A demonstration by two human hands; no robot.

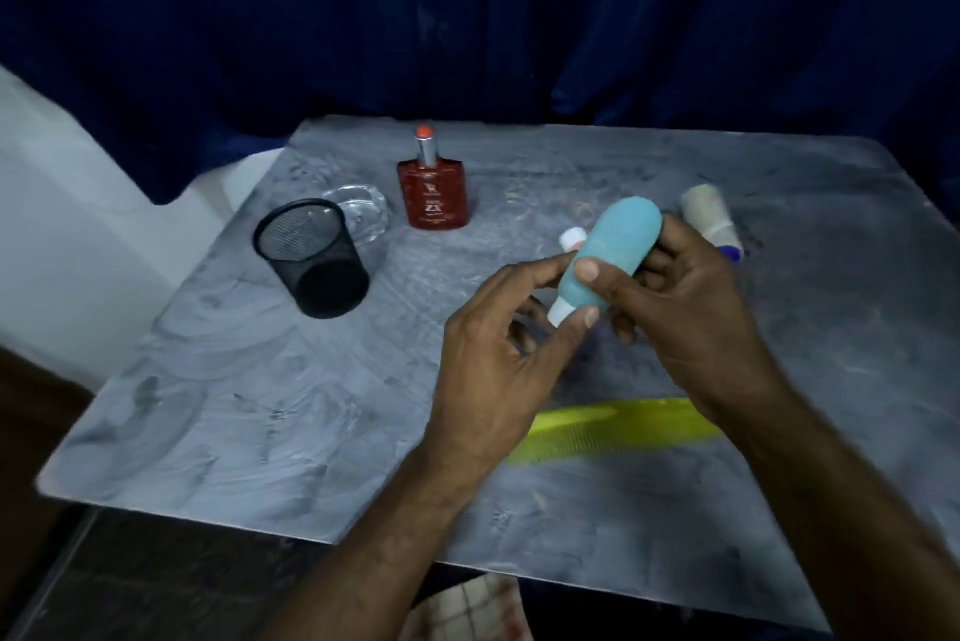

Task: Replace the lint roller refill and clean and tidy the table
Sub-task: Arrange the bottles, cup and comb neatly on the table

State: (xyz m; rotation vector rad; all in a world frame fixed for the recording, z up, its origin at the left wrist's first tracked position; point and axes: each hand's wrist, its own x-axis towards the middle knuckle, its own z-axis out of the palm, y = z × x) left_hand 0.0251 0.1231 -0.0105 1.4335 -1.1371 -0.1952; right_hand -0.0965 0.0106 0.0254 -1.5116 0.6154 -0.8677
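Right hand point(691, 308) is gripping the teal roller point(613, 251) over the table point(260, 406) centre, thumb lying across its front and fingers curling behind. Left hand point(498, 365) is pinching the roller's white lower end point(563, 313) between thumb and forefinger. Roller is tilting, its rounded top pointing toward 1 o'clock. A pale roll point(709, 217) with a blue end is lying at 2 o'clock, just beyond the right hand. Yellow comb point(623, 425) is lying at 5 o'clock, partly hidden under both wrists. Red bottle point(434, 191) is standing at 12 o'clock, black mesh cup point(311, 258) at 10 o'clock, glass dish point(363, 206) sitting just behind the cup
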